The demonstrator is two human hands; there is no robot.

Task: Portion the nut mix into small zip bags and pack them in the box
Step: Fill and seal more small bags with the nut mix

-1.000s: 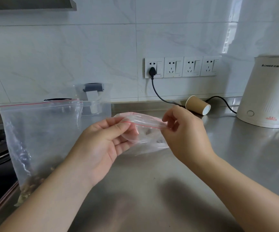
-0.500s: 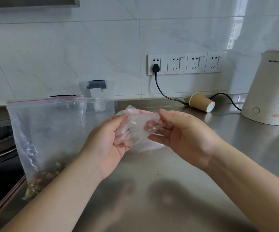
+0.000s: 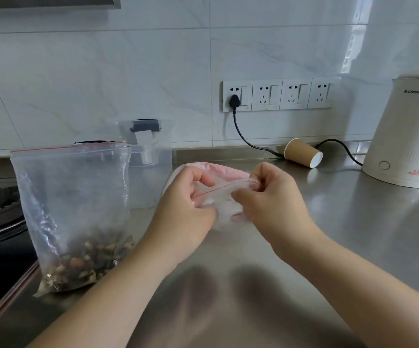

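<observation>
Left hand [image 3: 190, 204] and right hand [image 3: 271, 197] fingers pinch the small zip bag [image 3: 224, 197] above the counter [image 3: 354, 234]

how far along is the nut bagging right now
Early. Nothing looks packed: the nut mix still sits at the bottom of the large zip bag, standing on the counter. In hand: the left hand and right hand pinch a small zip bag at its red seal line. Filling, sealing and boxing remain.

Left hand [image 3: 190, 199] and right hand [image 3: 271, 197] pinch a small clear red-striped zip bag [image 3: 224, 197] above the steel counter [image 3: 354, 234]; large clear bag of nut mix [image 3: 75, 209] stands left.
</observation>
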